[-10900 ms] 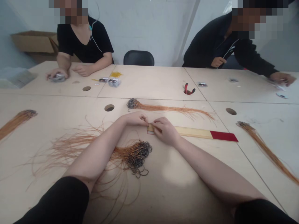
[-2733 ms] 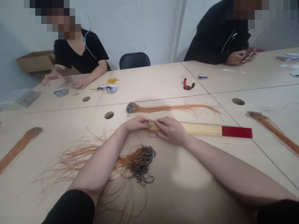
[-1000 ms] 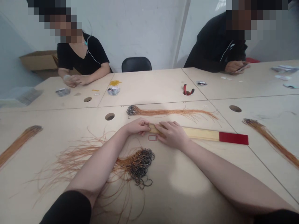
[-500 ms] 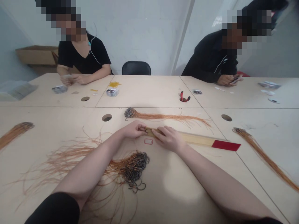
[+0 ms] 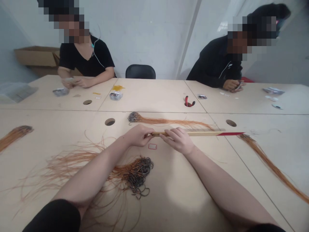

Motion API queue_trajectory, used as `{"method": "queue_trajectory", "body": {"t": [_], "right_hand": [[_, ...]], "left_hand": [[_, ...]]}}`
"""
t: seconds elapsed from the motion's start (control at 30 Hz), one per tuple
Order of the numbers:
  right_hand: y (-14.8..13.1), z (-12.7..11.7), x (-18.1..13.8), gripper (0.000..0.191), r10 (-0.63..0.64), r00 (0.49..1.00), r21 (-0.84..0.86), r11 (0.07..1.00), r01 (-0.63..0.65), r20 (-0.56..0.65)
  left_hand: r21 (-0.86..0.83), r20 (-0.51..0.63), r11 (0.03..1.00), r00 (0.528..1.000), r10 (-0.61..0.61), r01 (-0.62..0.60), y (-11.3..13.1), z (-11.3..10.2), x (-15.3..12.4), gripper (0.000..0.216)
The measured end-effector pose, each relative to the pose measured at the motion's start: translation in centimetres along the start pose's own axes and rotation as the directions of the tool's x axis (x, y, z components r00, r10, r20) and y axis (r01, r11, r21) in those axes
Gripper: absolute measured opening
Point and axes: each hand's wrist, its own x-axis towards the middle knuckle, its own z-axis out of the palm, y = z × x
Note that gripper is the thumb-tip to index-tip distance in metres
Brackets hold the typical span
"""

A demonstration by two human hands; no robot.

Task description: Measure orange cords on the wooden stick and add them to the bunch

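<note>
A long flat yellow strip with a red end (image 5: 205,133) is held level above the table, its narrow edge toward me. My left hand (image 5: 139,135) pinches its left end between thumb and fingers. Farther along, my right hand (image 5: 180,141) is closed around the strip, fingers on top. Whether a hook lies at the pinched end is hidden by my fingers. Below my left forearm spreads a large bundle of dark fish hooks (image 5: 138,174) with loose orange lines. Just beyond my hands lies a second hook bundle (image 5: 135,117), its lines trailing right.
More line bundles lie at the right (image 5: 267,158) and left (image 5: 18,135). A small red-framed label (image 5: 152,146) is on the table near my hands. Red-handled pliers (image 5: 189,101) stand in a table hole. Two people sit opposite, with stacked small packs (image 5: 116,95) between them.
The strip has been turned from showing its broad face to nearly edge-on, and its red end has swung away from me. Both hands keep hold of it.
</note>
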Motion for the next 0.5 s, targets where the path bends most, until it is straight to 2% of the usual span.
{"method": "queue_trajectory", "body": {"t": [0.13,0.33,0.43,0.5], "right_hand": [[0.3,-0.5,0.2,0.027,0.005,0.997,0.029,1.000,-0.002,-0.080],[0.7,-1.2,0.2,0.025,-0.067,0.994,0.010,0.998,0.068,-0.090],[0.8,-1.2,0.1,0.025,-0.065,0.995,0.022,0.998,0.067,-0.077],[0.8,-1.0,-0.1,0.024,-0.025,0.998,0.052,0.998,0.027,-0.050]], "left_hand": [[0.121,-0.031,0.991,0.997,0.067,-0.063,0.8,-0.4,0.1,0.022],[0.208,-0.042,0.972,0.991,0.124,-0.112,1.2,-0.3,0.1,0.025],[0.161,-0.040,0.983,0.995,0.096,-0.089,1.3,-0.4,0.1,0.025],[0.051,-0.016,0.999,1.000,0.020,-0.019,1.5,-0.6,0.2,0.022]]}}
